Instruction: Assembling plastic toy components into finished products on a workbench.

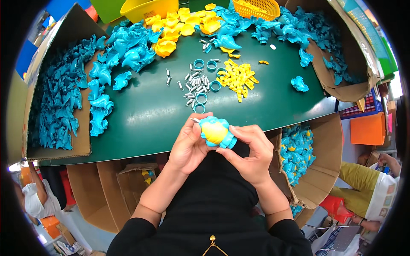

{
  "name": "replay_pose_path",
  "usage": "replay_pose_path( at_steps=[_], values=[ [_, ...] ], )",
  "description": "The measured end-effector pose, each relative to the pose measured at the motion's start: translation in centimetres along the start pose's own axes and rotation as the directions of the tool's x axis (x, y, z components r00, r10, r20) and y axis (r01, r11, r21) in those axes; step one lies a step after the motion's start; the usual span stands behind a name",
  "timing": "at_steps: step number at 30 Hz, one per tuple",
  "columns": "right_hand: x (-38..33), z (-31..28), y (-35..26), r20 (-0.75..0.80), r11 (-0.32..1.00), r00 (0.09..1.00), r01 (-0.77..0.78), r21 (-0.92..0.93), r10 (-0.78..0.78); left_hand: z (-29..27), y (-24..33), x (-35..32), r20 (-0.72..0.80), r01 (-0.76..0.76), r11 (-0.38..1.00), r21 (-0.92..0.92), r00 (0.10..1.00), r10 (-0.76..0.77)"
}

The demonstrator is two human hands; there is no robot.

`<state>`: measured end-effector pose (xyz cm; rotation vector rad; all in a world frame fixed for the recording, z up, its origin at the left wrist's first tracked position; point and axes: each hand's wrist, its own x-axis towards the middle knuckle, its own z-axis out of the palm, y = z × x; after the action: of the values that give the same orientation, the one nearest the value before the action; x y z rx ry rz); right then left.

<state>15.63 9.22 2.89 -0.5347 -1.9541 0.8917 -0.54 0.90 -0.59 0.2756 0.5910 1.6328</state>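
Note:
A small blue and yellow plastic toy figure [215, 131] is held up between my two hands just off the near table edge. My left hand [188, 143] closes around its left side. A silver spring-like piece [195, 120] sticks out by the left fingertips; I cannot tell whether it sits in the toy. With thumb and fingers, my right hand [253, 152] grips the toy's right side. Beyond the hands lie several blue rings [201, 98], a scatter of silver spring-like pieces [197, 83] and a heap of small yellow parts [239, 79].
Blue shells fill a tipped cardboard box [81, 147] at left and another box [318, 70] at right. Yellow shells [183, 21] line the back of the green table [145, 111]. A carton of blue and yellow toys [295, 153] stands below right. People sit at both sides.

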Motion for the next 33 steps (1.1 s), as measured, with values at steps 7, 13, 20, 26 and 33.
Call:
replay_pose_path(
  at_steps=[7,13,20,26,33],
  values=[
    [-0.4,-0.9,0.6,0.082,0.793,0.931,-0.346,0.501,0.355,1.5,-1.2,0.1,0.072,-0.013,1.000,-0.013,0.997,0.014],
    [-0.7,-1.1,1.7,0.235,0.589,0.882,-0.450,0.671,0.408,0.3,0.0,0.6,0.193,-0.378,0.826,0.417,0.925,0.326],
    [0.2,-1.4,2.1,0.278,0.978,0.951,-0.177,0.113,0.139,0.5,0.3,1.2,0.360,-0.443,0.175,0.880,0.859,0.363],
    [1.6,-0.8,2.0,0.308,0.957,0.923,-0.272,0.102,0.230,-0.5,0.3,1.5,0.382,-0.470,0.108,0.876,0.813,0.438],
    [9.5,1.3,8.1,0.215,0.788,0.925,-0.381,0.484,0.315,-1.0,0.1,1.0,0.149,-0.430,0.291,0.855,0.740,0.655]
  ],
)
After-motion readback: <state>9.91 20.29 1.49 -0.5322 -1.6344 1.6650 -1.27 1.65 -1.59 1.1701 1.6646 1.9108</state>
